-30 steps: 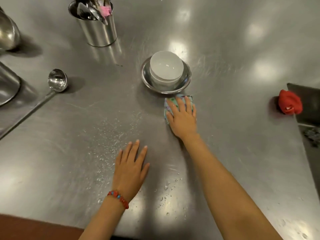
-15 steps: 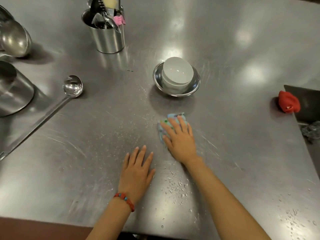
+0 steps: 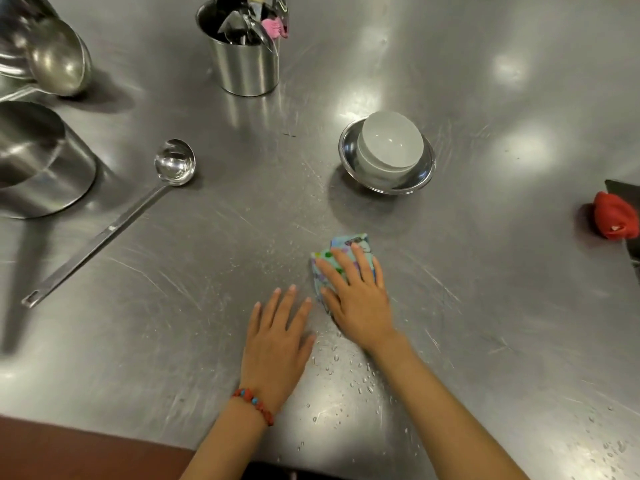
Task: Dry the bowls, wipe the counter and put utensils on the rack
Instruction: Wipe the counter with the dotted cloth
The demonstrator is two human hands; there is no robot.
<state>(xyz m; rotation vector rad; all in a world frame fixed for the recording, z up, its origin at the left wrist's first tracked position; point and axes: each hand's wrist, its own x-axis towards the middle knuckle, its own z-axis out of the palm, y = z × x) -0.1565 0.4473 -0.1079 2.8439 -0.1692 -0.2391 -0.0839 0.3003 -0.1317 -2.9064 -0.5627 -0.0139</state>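
Observation:
My right hand [image 3: 358, 299] presses flat on a folded, light blue patterned cloth [image 3: 341, 252] on the steel counter [image 3: 485, 289]. My left hand [image 3: 277, 337], with a red bead bracelet, rests flat on the counter beside it, fingers apart, holding nothing. Water drops [image 3: 346, 368] lie on the counter near my wrists. Beyond the cloth a white bowl [image 3: 391, 143] sits inside a steel bowl [image 3: 349, 150]. A steel ladle [image 3: 173, 164] lies to the left, its handle running toward the near left edge.
A steel utensil holder [image 3: 247, 64] with several utensils stands at the back. Large steel pots [image 3: 38, 168] and a bowl [image 3: 59, 64] crowd the left side. A red cloth [image 3: 614, 216] lies at the right, by a dark sink opening [image 3: 623, 188].
My right hand has dragged the cloth back from the bowls toward me and slightly left. My left hand stays flat in place.

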